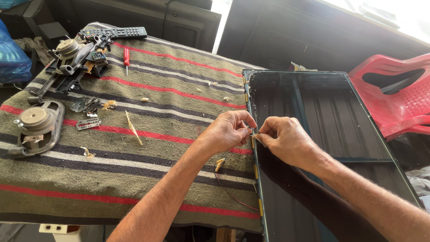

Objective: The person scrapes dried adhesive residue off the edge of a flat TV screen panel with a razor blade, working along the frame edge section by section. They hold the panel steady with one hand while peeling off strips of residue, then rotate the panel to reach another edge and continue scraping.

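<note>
- Head view: the left edge of a large dark glossy flat display panel [313,134] is pinched by the left hand [226,133].
- A small pale strip [256,134] at that edge is gripped by the right hand [286,140].

Object: large flat dark glass display panel [331,134] with a thin greenish edge frame.
Pose: lying flat, face up, long side running away from the viewer.
Surface: glossy black, mirroring a ribbed ceiling and both forearms; pale specks along the left border.
Left edge: small yellow tabs spaced down its length.
Location: right part of the bench, its left edge resting on the striped cloth.
Contact: both hands pinch at the left edge, about midway along.
</note>
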Demonstrator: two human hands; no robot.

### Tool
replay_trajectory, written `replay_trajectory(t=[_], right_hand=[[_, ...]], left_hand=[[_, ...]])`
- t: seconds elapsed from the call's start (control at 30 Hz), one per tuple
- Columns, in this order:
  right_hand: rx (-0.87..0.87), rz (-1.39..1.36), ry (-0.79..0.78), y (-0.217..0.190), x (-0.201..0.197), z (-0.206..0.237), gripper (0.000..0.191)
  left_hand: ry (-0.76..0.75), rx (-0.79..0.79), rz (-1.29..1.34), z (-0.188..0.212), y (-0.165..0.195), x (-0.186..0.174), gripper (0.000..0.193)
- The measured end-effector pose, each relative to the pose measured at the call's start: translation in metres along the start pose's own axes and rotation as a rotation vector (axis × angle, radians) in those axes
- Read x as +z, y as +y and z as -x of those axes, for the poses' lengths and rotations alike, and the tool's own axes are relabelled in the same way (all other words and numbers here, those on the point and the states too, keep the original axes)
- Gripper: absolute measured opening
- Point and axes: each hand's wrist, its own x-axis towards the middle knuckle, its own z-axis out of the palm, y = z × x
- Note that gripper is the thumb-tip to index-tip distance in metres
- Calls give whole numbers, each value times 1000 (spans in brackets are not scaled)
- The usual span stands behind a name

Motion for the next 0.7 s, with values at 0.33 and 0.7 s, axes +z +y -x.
replay_trajectory(t=[0.33,0.7], right_hand=[[-138,20,-48,13,-2,-2,17],[58,-23,35,10,-6,-5,21]], left_hand=[[-16,3,-28,3,5,-2,11],[7,32,-51,7,10,1,11]])
